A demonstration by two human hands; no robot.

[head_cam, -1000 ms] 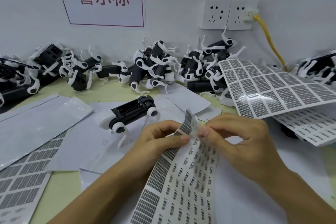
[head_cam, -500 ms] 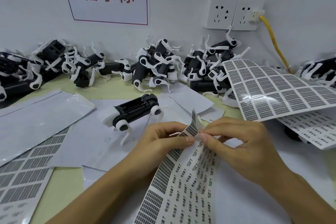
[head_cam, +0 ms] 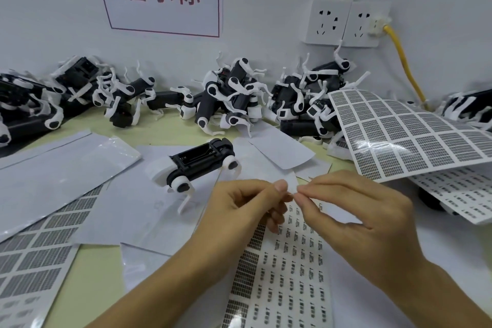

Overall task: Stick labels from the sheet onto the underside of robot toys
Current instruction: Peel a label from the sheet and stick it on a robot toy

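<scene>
A label sheet [head_cam: 279,269] printed with small dark labels lies on the table under both my hands. My left hand [head_cam: 239,210] has its fingers curled over the sheet's top edge and pinches it. My right hand [head_cam: 354,216] pinches a tiny label [head_cam: 295,195] between thumb and forefinger, right against my left thumb tip; the label itself is barely visible. A black and white robot toy [head_cam: 198,164] lies belly up just beyond my left hand, apart from both hands.
A pile of robot toys [head_cam: 234,96] runs along the wall, with more at far left [head_cam: 24,109]. A large curled label sheet [head_cam: 404,136] rises at the right. Loose white backing papers [head_cam: 58,170] and another label sheet [head_cam: 37,261] cover the left.
The sheet's top edge, earlier bent upward between my fingers, now lies lower and flatter. My right hand's pinch has drawn slightly off the sheet.
</scene>
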